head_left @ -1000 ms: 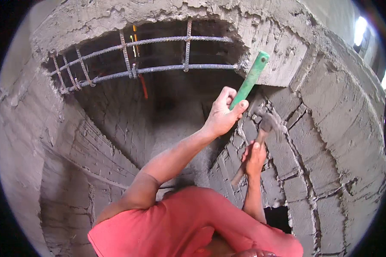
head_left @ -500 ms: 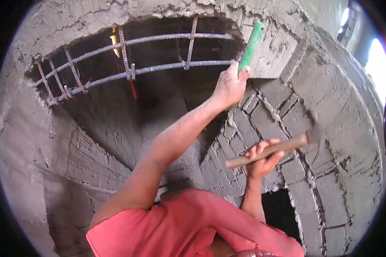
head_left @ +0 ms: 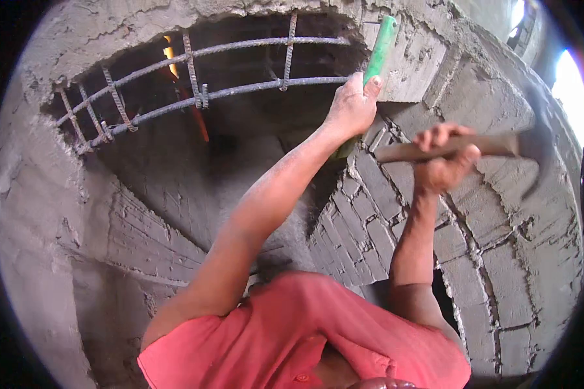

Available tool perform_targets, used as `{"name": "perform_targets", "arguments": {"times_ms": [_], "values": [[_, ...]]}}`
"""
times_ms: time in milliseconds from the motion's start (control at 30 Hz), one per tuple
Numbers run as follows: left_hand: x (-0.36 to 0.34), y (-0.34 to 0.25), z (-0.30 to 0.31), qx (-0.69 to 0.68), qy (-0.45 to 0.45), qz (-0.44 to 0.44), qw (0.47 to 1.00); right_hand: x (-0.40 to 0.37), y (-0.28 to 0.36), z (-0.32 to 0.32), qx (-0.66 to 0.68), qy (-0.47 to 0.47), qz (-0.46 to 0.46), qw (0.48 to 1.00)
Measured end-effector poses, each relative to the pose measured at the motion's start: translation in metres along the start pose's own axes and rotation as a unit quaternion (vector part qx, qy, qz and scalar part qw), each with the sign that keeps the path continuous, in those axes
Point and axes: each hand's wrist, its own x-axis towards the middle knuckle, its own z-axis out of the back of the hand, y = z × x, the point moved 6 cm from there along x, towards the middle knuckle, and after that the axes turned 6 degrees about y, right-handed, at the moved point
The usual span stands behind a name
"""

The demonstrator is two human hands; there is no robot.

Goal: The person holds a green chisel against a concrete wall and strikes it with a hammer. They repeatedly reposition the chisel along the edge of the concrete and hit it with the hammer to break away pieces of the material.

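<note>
My left hand (head_left: 353, 107) is wrapped round a green bar (head_left: 381, 48) with a hole near its upper end. The bar stands tilted beside the right end of the opening in the concrete, and its lower end shows in shadow under my hand. My right hand (head_left: 442, 162) grips the wooden handle of a hammer (head_left: 493, 144). Its dark, curved metal head, smeared by motion, points to the right, in front of the brickwork. The two hands are apart, and the hammer head is away from the bar.
Ribbed steel bars (head_left: 240, 87) cross the dark opening at the top left. A smooth concrete block (head_left: 412, 71) borders it on the right. Rough brickwork (head_left: 461, 240) with mortar ridges curves down the right side. Something orange and yellow (head_left: 170, 55) shows behind the bars.
My right hand has swung the hammer up and to the right, away from the lower brickwork. My left hand keeps its hold on the green bar, and the view has shifted slightly.
</note>
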Motion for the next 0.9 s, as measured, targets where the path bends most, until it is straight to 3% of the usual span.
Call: {"name": "perform_targets", "arguments": {"times_ms": [67, 100, 167, 200, 267, 367, 400, 467, 500, 533, 567, 633, 767, 867, 900], "values": [[0.0, 0.008, -0.006, -0.095, 0.055, 0.087, 0.99, 0.015, -0.028, 0.008, -0.134, -0.007, -0.047, 0.99], [0.0, 0.0, 0.0, -0.087, 0.053, 0.087, 0.991, 0.022, -0.035, 0.005, -0.275, -0.032, -0.128, 0.952], [-0.006, -0.015, 0.007, -0.155, 0.089, 0.132, 0.975, 0.036, -0.051, 0.001, -0.371, 0.06, -0.223, 0.899], [-0.006, -0.014, 0.006, -0.177, 0.103, 0.157, 0.966, 0.03, -0.047, 0.002, -0.364, 0.057, -0.223, 0.903], [-0.004, -0.022, 0.011, -0.155, 0.097, 0.155, 0.971, 0.032, -0.033, 0.004, -0.308, 0.015, -0.181, 0.934], [0.002, 0.0, 0.0, -0.066, 0.057, 0.112, 0.99, 0.037, 0.002, -0.017, -0.084, -0.024, -0.003, 0.996], [0.0, -0.009, 0.001, -0.102, 0.072, 0.143, 0.982, 0.042, 0.005, -0.026, -0.081, -0.023, -0.003, 0.996], [-0.001, -0.031, 0.008, -0.138, 0.085, 0.175, 0.971, 0.05, 0.024, -0.037, -0.013, -0.048, 0.154, 0.987], [-0.001, -0.037, 0.011, -0.133, 0.093, 0.178, 0.971, 0.051, 0.017, -0.025, -0.012, -0.047, 0.151, 0.987], [-0.004, -0.039, 0.012, -0.128, 0.101, 0.183, 0.969, 0.05, -0.009, -0.006, -0.166, -0.012, 0.023, 0.986], [-0.003, -0.039, 0.012, -0.128, 0.098, 0.185, 0.969, 0.048, -0.033, 0.01, -0.313, 0.027, -0.104, 0.944], [-0.002, -0.04, 0.006, -0.147, 0.121, 0.199, 0.961, 0.043, -0.058, 0.018, -0.374, 0.096, -0.252, 0.888], [-0.001, -0.042, 0.007, -0.149, 0.1, 0.221, 0.959, 0.038, -0.014, 0.002, -0.261, 0.056, -0.173, 0.948], [-0.002, -0.042, 0.018, -0.15, 0.114, 0.228, 0.955, 0.06, 0.029, -0.01, -0.078, 0.059, 0.022, 0.995], [-0.003, -0.041, 0.02, -0.179, 0.126, 0.237, 0.947, 0.062, 0.025, -0.013, -0.078, 0.061, 0.02, 0.995]]}}
